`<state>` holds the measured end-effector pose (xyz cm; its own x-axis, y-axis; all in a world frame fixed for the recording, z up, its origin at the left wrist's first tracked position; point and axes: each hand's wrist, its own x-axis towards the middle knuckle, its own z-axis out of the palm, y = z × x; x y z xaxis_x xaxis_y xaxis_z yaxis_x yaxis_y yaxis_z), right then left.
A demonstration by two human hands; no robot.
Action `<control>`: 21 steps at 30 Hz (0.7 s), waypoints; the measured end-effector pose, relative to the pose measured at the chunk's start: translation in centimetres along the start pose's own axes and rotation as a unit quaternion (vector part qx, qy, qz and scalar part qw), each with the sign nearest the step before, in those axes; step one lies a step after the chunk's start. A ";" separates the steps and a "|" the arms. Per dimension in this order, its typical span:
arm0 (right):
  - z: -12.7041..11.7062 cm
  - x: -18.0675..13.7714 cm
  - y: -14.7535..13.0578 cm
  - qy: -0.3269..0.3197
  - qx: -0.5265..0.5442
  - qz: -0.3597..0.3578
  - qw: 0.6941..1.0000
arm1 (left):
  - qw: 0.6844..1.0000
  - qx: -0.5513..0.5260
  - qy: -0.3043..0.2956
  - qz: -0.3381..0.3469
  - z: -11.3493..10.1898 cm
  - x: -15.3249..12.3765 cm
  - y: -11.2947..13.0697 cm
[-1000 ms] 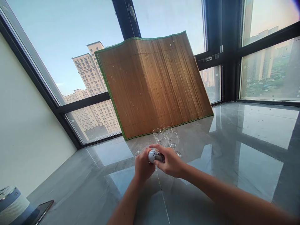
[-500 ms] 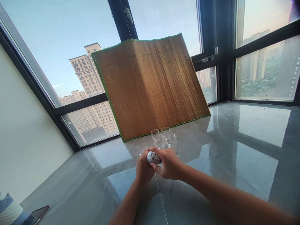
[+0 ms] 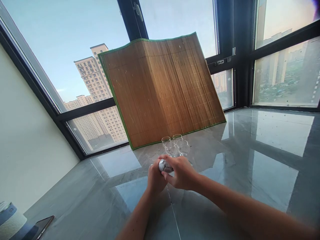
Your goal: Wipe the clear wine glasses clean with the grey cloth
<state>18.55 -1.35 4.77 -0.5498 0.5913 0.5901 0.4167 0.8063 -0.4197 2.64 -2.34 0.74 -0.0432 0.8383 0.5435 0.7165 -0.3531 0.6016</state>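
Observation:
A shiny, silvery-white object with a rounded end [image 3: 165, 166] is between my two hands above the tiled floor. My right hand [image 3: 183, 172] is closed around it, index finger over the top and thumb below. My left hand [image 3: 155, 176] is closed against its left side, its fingers mostly hidden behind it. The object's far part is hidden, so its kind is unclear. Just beyond the hands, several clear drinking glasses stand close together, among them a front left glass [image 3: 170, 149] and a front right glass [image 3: 183, 147]. Glass edges peek out beside both hands.
A brown bamboo mat [image 3: 162, 93] with green edging leans against the dark-framed windows behind the glasses. At the lower left lie a phone [image 3: 41, 226] and a white roll [image 3: 11, 218] in blue-and-white wrapping. Glossy grey tiles [image 3: 100, 200] surround my arms.
The view has shifted slightly, so the scene sits a little differently in the picture. Both hands keep the same hold on the silvery object.

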 end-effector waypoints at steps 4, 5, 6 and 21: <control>0.0 0.1 0.0 0.000 -0.004 0.002 1.000 | 1.000 0.005 0.001 0.007 0.1 0.0 0.0; 0.0 0.1 0.0 0.000 -0.005 0.002 1.000 | 1.000 0.007 0.001 0.006 0.1 0.0 -0.1; 0.0 0.1 0.0 0.000 -0.007 0.002 1.000 | 1.000 0.009 0.000 0.003 0.2 0.0 -0.1; 0.6 0.2 1.1 0.046 0.171 0.052 0.983 | 0.991 0.135 0.019 -0.009 -0.4 0.2 0.1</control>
<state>18.54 -0.33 4.00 -0.4422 0.6790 0.5860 0.1906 0.7096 -0.6784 2.42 -2.38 1.08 -0.0802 0.8256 0.5585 0.8750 -0.2100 0.4362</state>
